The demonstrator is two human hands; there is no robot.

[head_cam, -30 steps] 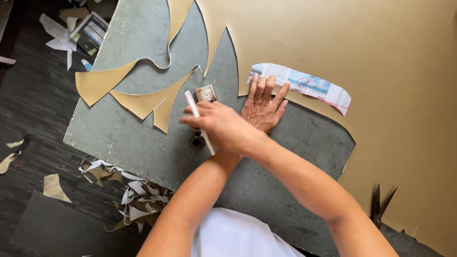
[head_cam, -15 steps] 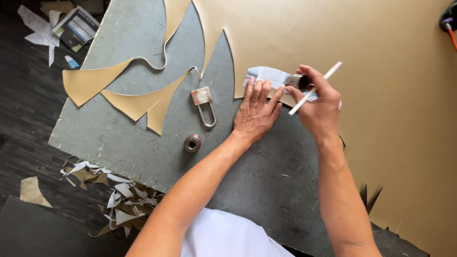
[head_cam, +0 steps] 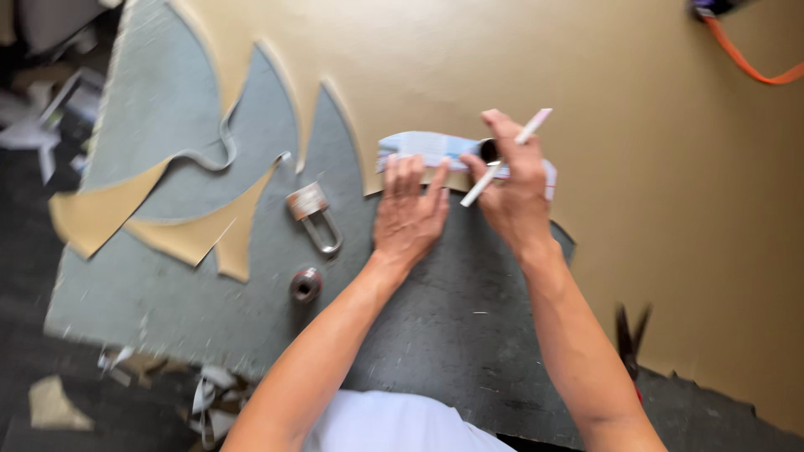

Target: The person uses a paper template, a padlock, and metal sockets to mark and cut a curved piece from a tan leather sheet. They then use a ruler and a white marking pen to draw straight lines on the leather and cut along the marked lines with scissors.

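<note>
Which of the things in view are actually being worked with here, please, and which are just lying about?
In use: left hand pressing the paper pattern onto the tan sheet; right hand holding white pen and small dark round weight.

Lying about: padlock, second round weight, scissors, tan offcuts.

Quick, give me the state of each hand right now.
Left hand: open, fingers flat, pressing on the paper pattern piece.
Right hand: closed on a white pen and a small dark round weight.
</note>
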